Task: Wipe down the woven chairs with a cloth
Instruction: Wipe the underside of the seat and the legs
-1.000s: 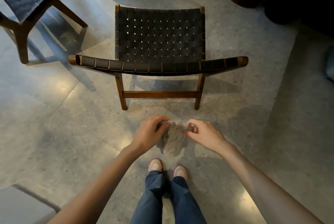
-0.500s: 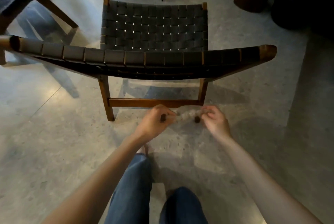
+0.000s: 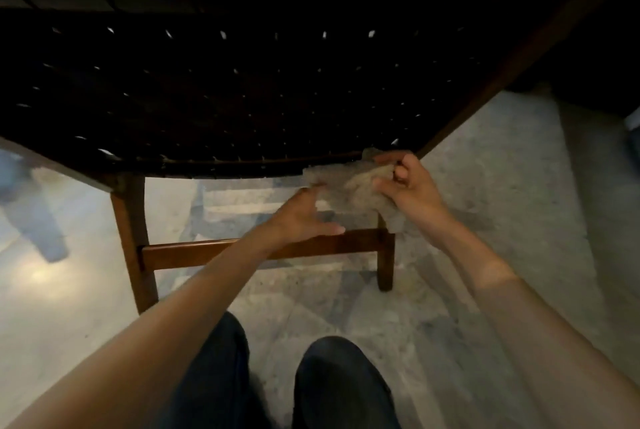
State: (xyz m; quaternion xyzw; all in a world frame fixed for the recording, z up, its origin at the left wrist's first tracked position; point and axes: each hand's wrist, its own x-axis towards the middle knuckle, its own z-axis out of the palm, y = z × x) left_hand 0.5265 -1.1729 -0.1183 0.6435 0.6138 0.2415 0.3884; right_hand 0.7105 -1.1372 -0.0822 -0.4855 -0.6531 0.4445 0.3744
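Observation:
The dark woven chair (image 3: pixel 242 99) fills the upper half of the head view, seen from behind and very close. Its wooden crossbar (image 3: pixel 207 252) and legs stand below the weave. A pale grey cloth (image 3: pixel 349 182) hangs bunched at the lower right edge of the woven back. My right hand (image 3: pixel 405 186) grips the cloth's right part with curled fingers, just below the chair's frame. My left hand (image 3: pixel 304 214) is beside the cloth's left edge with its thumb and fingers spread; its fingertips reach the cloth but do not close on it.
The floor (image 3: pixel 485 220) is grey speckled stone. A blurred leg of another chair (image 3: pixel 38 220) shows at the left. Dark furniture (image 3: pixel 606 47) stands at the upper right. My knees in dark jeans (image 3: pixel 339 383) are at the bottom.
I have come much closer and lower behind the chair. Both hands rose with the cloth to the backrest's lower right edge, and my left hand has loosened its pinch and spread open.

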